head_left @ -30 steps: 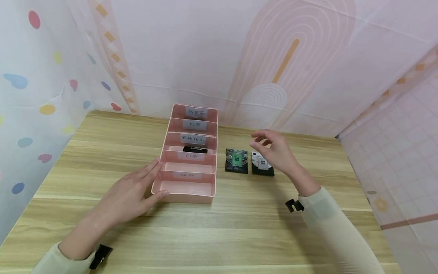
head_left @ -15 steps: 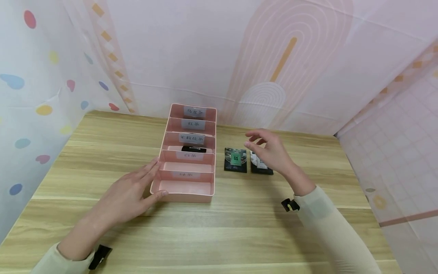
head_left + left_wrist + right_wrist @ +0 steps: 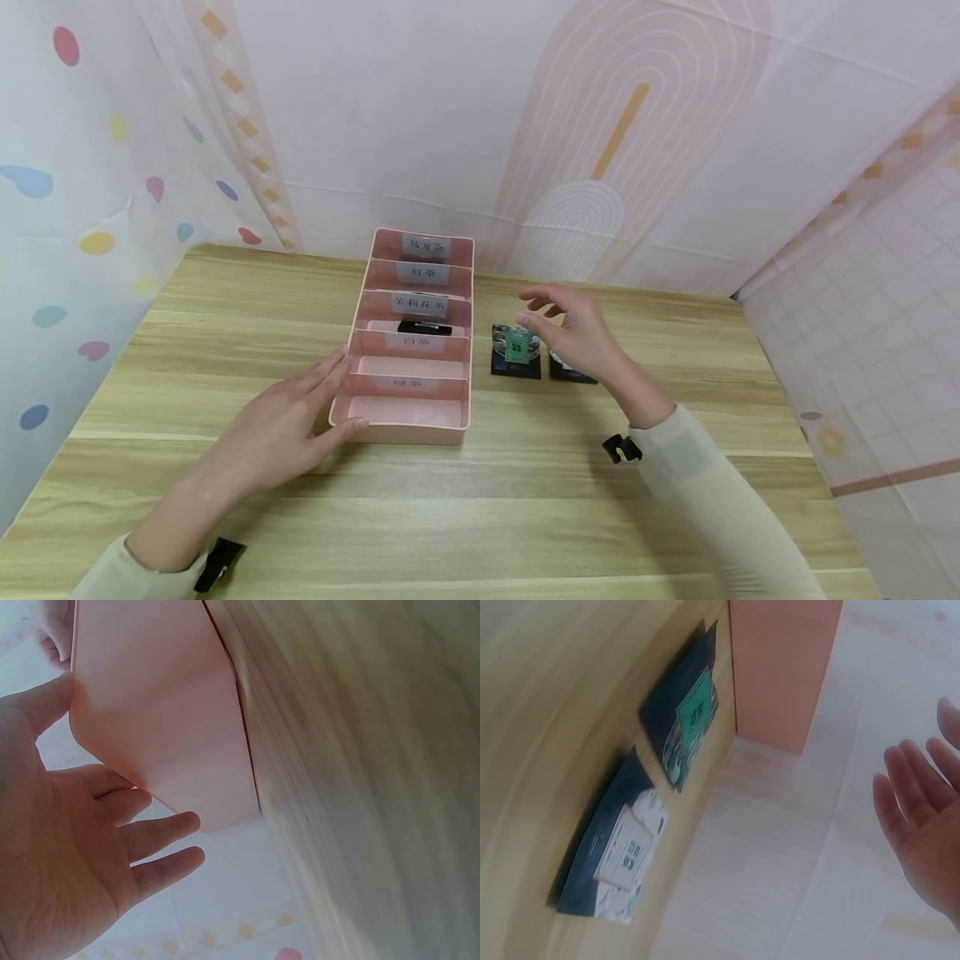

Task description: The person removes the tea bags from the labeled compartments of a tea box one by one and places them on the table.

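A pink divided box (image 3: 411, 434) stands left of centre in the head view, with paper labels on its dividers. A black packet (image 3: 424, 328) lies in its middle compartment. My left hand (image 3: 288, 425) touches the box's near left corner, thumb at the front rim and fingers along the left side; the left wrist view shows those fingers nearly straight. My right hand (image 3: 577, 333), its fingers loosely bent and holding nothing, hovers above two tea sachets. One sachet has a green label (image 3: 517, 349); the other, with a white label (image 3: 625, 847), is partly hidden by this hand in the head view.
The wooden table (image 3: 480, 525) backs onto a patterned cloth (image 3: 420, 125), with more cloth along the left and right sides. Both sachets lie flat to the right of the box.
My right hand has moved left from over the white-labelled sachet toward the green-labelled one. The left hand stays at the box corner.
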A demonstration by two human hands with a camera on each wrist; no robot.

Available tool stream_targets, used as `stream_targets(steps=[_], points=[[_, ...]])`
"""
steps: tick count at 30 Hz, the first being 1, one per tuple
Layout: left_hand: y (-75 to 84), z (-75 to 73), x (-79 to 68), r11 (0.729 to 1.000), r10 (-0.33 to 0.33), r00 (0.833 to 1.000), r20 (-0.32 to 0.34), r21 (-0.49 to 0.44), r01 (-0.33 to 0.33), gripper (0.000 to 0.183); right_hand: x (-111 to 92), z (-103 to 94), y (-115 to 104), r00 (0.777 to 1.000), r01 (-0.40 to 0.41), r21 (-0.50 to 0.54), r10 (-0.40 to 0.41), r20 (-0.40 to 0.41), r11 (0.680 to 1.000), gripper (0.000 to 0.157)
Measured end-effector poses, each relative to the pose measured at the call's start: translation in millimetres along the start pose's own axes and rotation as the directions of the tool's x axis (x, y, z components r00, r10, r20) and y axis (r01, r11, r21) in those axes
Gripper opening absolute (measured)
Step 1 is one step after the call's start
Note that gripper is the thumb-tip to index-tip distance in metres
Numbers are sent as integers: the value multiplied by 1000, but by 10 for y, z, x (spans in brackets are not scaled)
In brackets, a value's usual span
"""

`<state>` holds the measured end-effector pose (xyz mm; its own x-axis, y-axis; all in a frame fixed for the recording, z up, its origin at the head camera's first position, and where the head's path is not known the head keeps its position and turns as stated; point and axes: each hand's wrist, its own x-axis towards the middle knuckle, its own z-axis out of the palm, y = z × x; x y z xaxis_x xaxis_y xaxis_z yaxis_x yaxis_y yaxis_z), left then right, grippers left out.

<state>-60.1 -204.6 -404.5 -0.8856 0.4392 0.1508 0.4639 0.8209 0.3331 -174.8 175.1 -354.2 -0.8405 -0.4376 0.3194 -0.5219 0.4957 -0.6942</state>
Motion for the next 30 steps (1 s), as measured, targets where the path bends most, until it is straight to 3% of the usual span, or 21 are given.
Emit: stream_targets(steps=[30], points=[[-6,-13,-1,1000,-15,1000,19,0,15,82,221,423,-185,994,64,2,-64,93,998,38]])
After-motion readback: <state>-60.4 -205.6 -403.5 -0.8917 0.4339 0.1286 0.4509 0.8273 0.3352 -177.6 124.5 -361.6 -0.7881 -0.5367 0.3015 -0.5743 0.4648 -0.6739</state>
